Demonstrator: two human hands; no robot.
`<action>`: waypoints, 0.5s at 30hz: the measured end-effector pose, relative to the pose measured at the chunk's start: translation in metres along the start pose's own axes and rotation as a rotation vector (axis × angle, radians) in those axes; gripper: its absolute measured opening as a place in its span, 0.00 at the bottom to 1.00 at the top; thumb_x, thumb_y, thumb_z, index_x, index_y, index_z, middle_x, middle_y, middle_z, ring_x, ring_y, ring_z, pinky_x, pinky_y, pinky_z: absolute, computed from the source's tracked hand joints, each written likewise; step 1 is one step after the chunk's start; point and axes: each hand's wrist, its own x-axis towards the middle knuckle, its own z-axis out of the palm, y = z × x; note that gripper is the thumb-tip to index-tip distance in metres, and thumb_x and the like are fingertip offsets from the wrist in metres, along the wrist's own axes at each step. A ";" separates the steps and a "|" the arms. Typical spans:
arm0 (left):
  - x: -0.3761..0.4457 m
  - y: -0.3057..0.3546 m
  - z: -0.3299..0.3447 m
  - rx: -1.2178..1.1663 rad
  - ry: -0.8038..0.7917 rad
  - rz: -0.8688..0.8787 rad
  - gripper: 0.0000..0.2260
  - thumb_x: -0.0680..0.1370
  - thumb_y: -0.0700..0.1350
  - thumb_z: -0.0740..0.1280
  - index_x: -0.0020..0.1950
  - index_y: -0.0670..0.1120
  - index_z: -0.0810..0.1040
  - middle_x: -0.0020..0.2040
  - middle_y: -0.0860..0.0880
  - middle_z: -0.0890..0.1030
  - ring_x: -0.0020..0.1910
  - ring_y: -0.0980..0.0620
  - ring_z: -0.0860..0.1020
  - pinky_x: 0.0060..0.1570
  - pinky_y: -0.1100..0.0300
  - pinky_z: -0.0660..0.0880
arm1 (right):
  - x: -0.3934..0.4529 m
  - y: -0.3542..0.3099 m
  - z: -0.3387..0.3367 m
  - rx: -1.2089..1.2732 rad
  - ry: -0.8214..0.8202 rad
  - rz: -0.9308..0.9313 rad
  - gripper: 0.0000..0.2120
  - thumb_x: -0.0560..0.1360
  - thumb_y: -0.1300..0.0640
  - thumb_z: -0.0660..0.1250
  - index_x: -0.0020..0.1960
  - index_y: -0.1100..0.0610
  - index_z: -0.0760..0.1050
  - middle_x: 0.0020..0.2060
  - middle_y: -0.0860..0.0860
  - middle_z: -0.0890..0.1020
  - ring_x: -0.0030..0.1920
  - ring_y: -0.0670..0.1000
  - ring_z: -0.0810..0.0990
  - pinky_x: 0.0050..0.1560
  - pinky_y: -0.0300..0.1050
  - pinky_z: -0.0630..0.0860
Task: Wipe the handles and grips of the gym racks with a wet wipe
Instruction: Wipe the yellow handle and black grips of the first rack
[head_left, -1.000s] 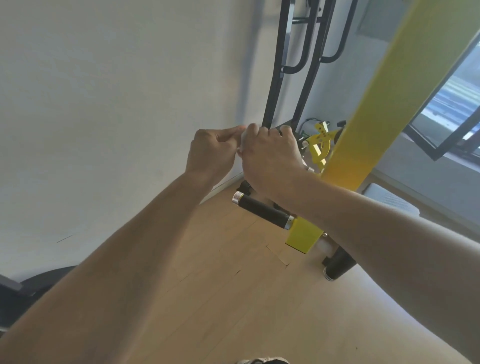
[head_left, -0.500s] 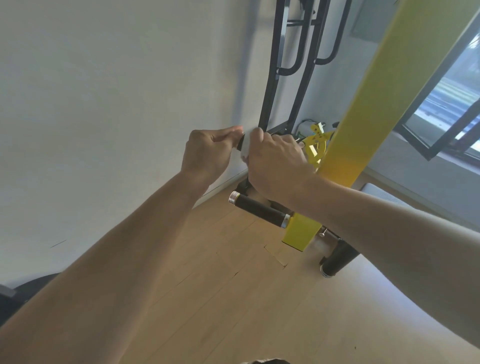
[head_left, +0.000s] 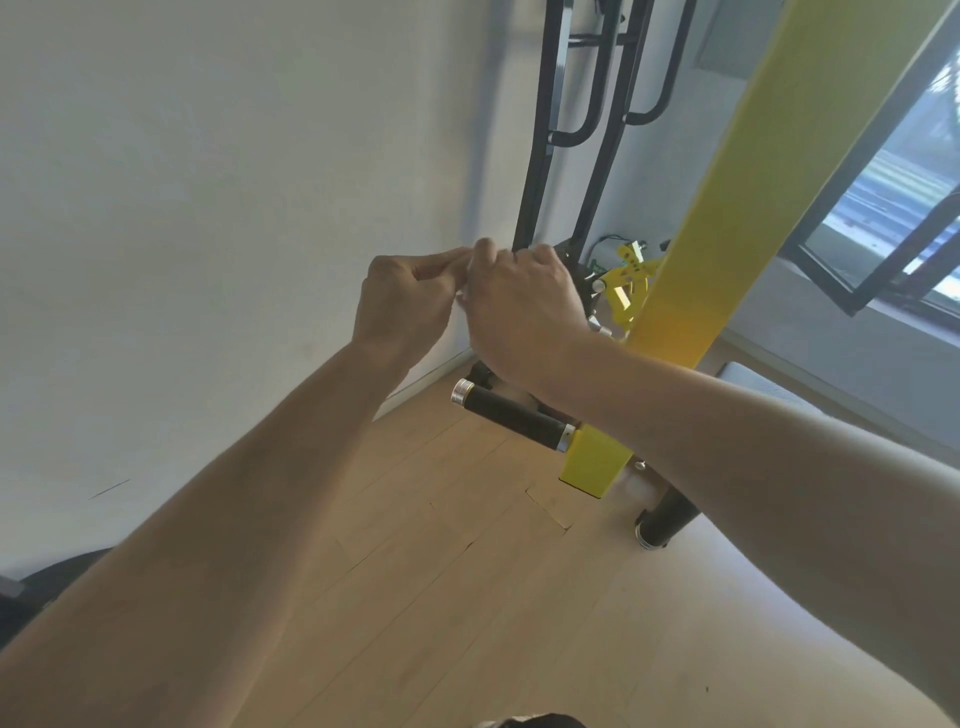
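Since half a second ago, our hands have risen slightly and drawn closer, fingertips now touching. Our left hand (head_left: 405, 301) pinches thumb to fingers, and our right hand (head_left: 519, 306) curls closed against it; a sliver of white wet wipe (head_left: 464, 296) shows between them, though we cannot tell which grip holds it. Just below our right hand, the black handle (head_left: 511, 415) lies with its long axis slanting, its silver cap pointing left toward the wall (head_left: 208, 208), its other end fixed to the yellow beam (head_left: 727, 208). Beyond stand black rack uprights (head_left: 540, 156). Underneath is the wooden floor (head_left: 467, 597).
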 end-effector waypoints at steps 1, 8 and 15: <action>0.000 0.000 -0.001 -0.003 -0.005 0.002 0.09 0.77 0.54 0.70 0.54 0.56 0.86 0.50 0.60 0.86 0.49 0.61 0.83 0.52 0.64 0.79 | 0.000 0.000 0.000 0.022 0.005 -0.010 0.13 0.83 0.55 0.52 0.60 0.61 0.68 0.40 0.52 0.72 0.42 0.54 0.75 0.56 0.52 0.69; 0.004 -0.003 0.000 -0.011 0.027 -0.012 0.12 0.77 0.54 0.70 0.57 0.52 0.85 0.45 0.63 0.84 0.43 0.75 0.76 0.48 0.77 0.68 | -0.037 0.020 -0.007 -0.213 -0.167 0.016 0.23 0.82 0.44 0.56 0.66 0.62 0.64 0.52 0.56 0.81 0.53 0.60 0.80 0.67 0.59 0.64; 0.002 -0.001 0.000 -0.035 0.018 -0.021 0.10 0.77 0.52 0.70 0.57 0.52 0.85 0.54 0.60 0.85 0.45 0.71 0.77 0.46 0.79 0.70 | -0.018 0.013 0.001 0.237 -0.026 0.073 0.14 0.84 0.49 0.51 0.59 0.58 0.67 0.43 0.50 0.71 0.42 0.53 0.72 0.43 0.49 0.62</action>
